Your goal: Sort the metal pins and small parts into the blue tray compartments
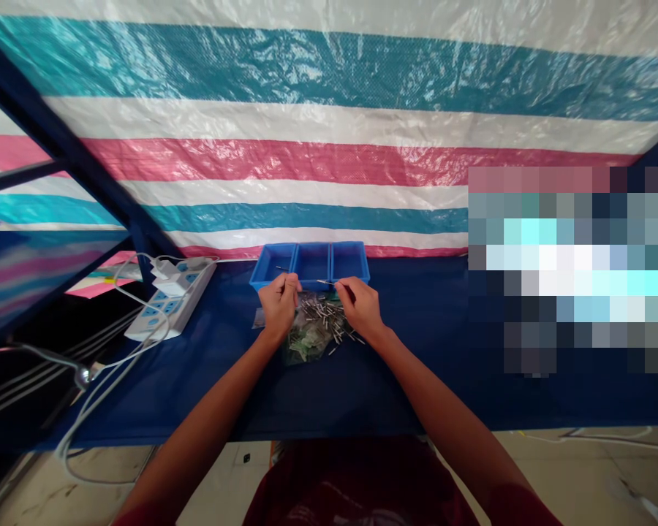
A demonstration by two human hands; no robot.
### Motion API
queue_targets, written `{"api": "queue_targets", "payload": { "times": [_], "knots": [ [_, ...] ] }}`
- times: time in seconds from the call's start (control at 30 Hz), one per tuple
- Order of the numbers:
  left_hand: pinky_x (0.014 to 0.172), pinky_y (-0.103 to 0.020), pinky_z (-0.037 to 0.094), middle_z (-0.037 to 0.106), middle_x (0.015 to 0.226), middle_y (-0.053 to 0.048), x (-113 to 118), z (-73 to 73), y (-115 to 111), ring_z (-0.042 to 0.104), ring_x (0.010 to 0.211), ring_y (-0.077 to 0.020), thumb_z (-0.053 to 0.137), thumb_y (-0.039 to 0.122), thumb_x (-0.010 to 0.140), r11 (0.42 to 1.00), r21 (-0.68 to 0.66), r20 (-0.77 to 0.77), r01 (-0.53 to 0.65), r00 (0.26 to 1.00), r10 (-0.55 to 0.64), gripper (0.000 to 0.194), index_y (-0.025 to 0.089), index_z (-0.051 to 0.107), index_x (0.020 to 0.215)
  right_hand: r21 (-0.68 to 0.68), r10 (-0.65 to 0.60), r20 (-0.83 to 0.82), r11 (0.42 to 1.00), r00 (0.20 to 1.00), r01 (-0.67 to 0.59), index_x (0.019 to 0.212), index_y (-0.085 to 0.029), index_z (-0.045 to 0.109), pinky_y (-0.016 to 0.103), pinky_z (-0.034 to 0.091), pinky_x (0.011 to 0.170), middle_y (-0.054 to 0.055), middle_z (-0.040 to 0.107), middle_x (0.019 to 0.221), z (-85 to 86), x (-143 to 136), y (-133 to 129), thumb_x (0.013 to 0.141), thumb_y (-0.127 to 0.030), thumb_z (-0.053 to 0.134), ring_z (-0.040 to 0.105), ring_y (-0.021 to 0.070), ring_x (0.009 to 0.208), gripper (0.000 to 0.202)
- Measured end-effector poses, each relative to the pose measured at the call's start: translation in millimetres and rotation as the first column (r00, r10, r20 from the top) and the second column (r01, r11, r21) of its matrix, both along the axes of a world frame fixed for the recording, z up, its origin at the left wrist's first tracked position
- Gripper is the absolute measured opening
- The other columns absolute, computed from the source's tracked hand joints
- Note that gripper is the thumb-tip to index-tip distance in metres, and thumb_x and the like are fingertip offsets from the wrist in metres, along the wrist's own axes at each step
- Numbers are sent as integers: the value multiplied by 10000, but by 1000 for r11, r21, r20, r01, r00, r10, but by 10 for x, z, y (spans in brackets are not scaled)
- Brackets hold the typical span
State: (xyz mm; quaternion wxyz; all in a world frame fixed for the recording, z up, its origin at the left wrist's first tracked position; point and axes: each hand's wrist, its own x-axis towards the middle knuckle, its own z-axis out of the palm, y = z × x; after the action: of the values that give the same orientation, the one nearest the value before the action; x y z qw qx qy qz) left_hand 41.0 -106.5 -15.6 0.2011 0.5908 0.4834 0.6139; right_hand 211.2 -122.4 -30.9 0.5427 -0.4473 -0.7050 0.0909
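Note:
My right hand (359, 301) pinches a thin, silvery pin-like piece (324, 282) between thumb and fingertips, its free end pointing left. My left hand (278, 301) is closed, thumb against curled fingers; whatever it may hold is hidden. Just beyond both hands stands a blue tray (314, 244) with three compartments. One small dark, slender piece (282, 268) shows in its left compartment. Between my wrists lies a heap of small metal pin-like pieces (329, 314), spilling over a clear plastic bag (307, 343) with something greenish inside.
A white power strip (169, 303) with a plugged-in adapter and cables lies left on the dark blue table (329, 409). A small clear packet (259, 318) is beside my left wrist. Striped plastic sheeting (307, 161) hangs behind. A blurred-out area covers the right.

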Motion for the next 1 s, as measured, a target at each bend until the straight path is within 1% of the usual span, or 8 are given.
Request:
{"api": "queue_targets", "payload": {
  "times": [0.07,0.13,0.23,0.3,0.37,0.6,0.8,1.0],
  "knots": [
    [435,-222,357,392,364,40,-2,13,-15,381,360,-81,493,460,945,1000,0,-37,16,999,-16,538,182,492,485,11,5,-4,1000,1000,-5,840,-185,643,258,470,672,46,664,750,1,1,1,982,-354,416,612,151,685,317],
    [451,-222,380,474,426,31,0,22,-16,418,380,-80,498,432,949,999,10,-60,38,998,-38,471,174,571,562,27,9,-6,1000,1000,-9,840,-179,640,255,466,668,46,662,746,3,2,1,982,-338,420,614,150,686,307],
    [459,-210,402,662,764,-12,1,19,0,468,436,-59,528,373,941,997,69,-63,45,997,-41,251,174,681,929,47,9,-8,999,1000,-9,840,-169,640,250,460,661,48,661,741,2,3,2,983,-327,426,613,148,685,302],
    [471,-201,421,660,1023,-54,0,11,13,503,494,-48,575,349,916,994,109,-72,27,997,-20,252,196,651,1100,49,3,-10,999,1000,-2,846,-173,641,249,460,657,47,662,744,1,3,2,985,-335,423,610,147,681,305],
    [492,-195,440,627,1109,-70,2,5,22,545,566,-59,607,350,896,994,107,-90,34,996,-24,262,204,653,1108,36,-3,-8,999,1000,3,854,-181,641,253,464,661,46,664,753,-2,2,2,986,-349,418,609,148,681,309],
    [485,-203,447,628,771,-22,43,9,27,570,570,-105,606,397,883,969,-81,-19,235,971,-237,245,181,680,972,32,-17,-19,999,1000,17,879,-193,641,266,481,687,49,669,779,-21,6,8,980,-352,421,621,158,698,290],
    [516,-217,469,643,759,-22,48,3,32,583,569,-110,625,415,863,967,-84,-34,242,969,-246,253,168,672,890,31,-3,-18,1000,1000,3,889,-193,642,269,488,701,51,670,786,-19,8,6,979,-346,423,626,161,711,282],
    [476,-205,445,624,711,-7,38,-7,42,574,548,-109,628,400,864,964,-101,-23,246,968,-249,240,171,664,930,39,-1,-22,999,1000,2,908,-191,641,266,485,704,52,681,819,-35,5,12,976,-330,437,630,158,728,255]
  ]
}}
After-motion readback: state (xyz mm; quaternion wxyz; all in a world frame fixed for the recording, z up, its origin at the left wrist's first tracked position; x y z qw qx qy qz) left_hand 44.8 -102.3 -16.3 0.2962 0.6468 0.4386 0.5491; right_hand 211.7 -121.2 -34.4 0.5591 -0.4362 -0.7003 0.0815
